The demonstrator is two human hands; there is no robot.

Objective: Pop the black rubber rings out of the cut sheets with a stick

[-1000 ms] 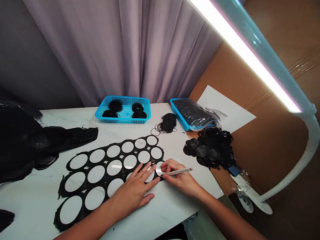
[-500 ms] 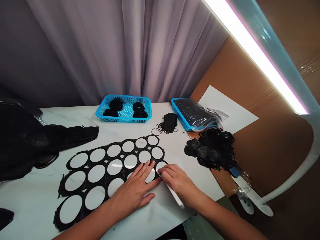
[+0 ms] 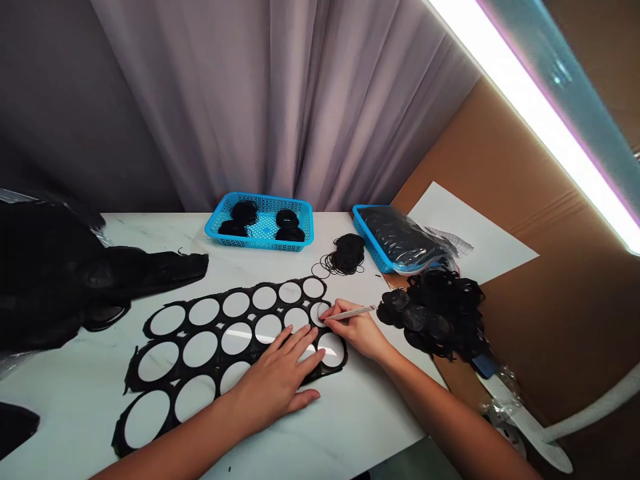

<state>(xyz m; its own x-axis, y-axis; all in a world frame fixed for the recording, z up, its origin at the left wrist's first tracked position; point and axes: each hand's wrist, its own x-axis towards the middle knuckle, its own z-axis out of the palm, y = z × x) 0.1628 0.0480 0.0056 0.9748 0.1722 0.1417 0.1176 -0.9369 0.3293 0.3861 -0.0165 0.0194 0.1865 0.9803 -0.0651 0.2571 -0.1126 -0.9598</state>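
1. Pale mauve curtains [image 3: 280, 100] hang behind a white marble-look counter [image 3: 360, 407], with brown cardboard [image 3: 505, 320] rising along its right side.
2. A black sheet punched with round holes [image 3: 220, 308] lies flat on the counter, its right end directly beneath both hands.
3. The left hand [image 3: 277, 380] is open, fingers spread and pressing down on the sheet, apparently to stop it sliding.
4. The right hand [image 3: 357, 330] pinches a slim white pen-like tool [image 3: 353, 313] as one holds a pencil. Its tip meets the rim of a hole [image 3: 319, 313] near the sheet's right end. Whether it marks or cuts there is too small to tell.
5. Loose black rings [image 3: 345, 255] sit just beyond the sheet, within easy reach, and a larger tangled heap of black rings [image 3: 435, 313] lies right of the right hand.
6. A blue plastic basket [image 3: 235, 199] holds small bundles of black rings, and a second blue basket [image 3: 365, 227] carries a clear bag of them [image 3: 400, 240].
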